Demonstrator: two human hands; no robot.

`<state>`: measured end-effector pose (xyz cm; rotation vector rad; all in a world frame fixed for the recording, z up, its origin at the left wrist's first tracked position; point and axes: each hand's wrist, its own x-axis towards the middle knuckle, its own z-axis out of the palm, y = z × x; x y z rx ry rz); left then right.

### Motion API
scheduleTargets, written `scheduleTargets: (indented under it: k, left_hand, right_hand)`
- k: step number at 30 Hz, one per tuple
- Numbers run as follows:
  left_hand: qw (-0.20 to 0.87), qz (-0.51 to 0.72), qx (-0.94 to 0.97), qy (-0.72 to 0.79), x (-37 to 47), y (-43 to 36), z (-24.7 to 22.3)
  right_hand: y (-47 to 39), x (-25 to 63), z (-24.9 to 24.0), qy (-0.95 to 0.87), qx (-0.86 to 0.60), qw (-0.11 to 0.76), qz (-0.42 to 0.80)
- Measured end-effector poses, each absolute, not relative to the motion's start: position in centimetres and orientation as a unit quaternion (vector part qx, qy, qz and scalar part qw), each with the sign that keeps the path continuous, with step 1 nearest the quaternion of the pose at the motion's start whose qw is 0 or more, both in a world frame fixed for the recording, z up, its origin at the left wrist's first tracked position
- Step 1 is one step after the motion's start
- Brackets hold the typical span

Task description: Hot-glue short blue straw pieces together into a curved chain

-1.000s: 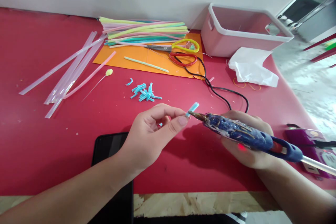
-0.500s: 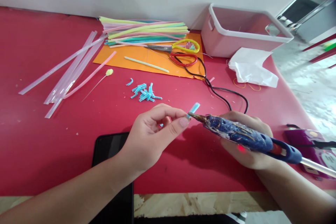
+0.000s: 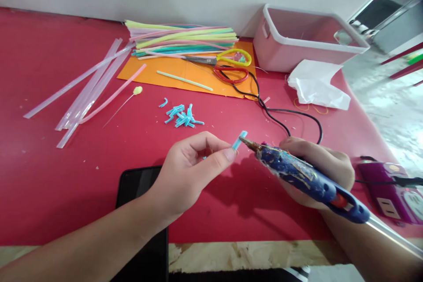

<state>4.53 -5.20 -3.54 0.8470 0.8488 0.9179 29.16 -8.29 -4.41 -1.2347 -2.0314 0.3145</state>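
Between thumb and forefinger, my left hand (image 3: 194, 172) pinches a short blue pipe cleaner piece (image 3: 239, 140), its free end pointing up and right. My right hand (image 3: 317, 172) is closed round a blue glue gun (image 3: 297, 174) crusted with dried glue. A clear glue stick (image 3: 393, 238) sticks out of its back end. The nozzle (image 3: 248, 143) is at the side of the blue piece; whether it touches I cannot tell. Beyond my left hand lies a small heap of cut blue pipe cleaner pieces (image 3: 183, 116).
Pipe cleaners (image 3: 181, 39) and scissors (image 3: 233, 66) lie on orange paper (image 3: 152, 72). Glue sticks (image 3: 89, 83) and a yellow-tipped wire (image 3: 137, 91) are at left. At right are a pink bin (image 3: 287, 53), white paper (image 3: 319, 83), a black cord (image 3: 297, 113) and a purple power box (image 3: 386, 185). A phone (image 3: 139, 183) lies nearest me.
The nozzle has shifted from the piece's lower end by my fingertips up along its side. The glue gun's back end has swung down, and my right hand has moved slightly right.
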Motion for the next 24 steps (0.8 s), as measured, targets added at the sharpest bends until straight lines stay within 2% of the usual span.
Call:
scheduleTargets:
  k: [7,24]
  left_hand:
    - [0.741,0.419,0.36,0.382,4.52,-5.32,-3.4]
    - [0.74,0.42,0.374,0.371,4.36,-5.4,-3.55]
  right_hand:
    - [-7.45,29.65,-4.14,-0.847,-0.387,0.355,0.085]
    - [-7.45,29.23,-4.16,-0.846,-0.382,0.357,0.107]
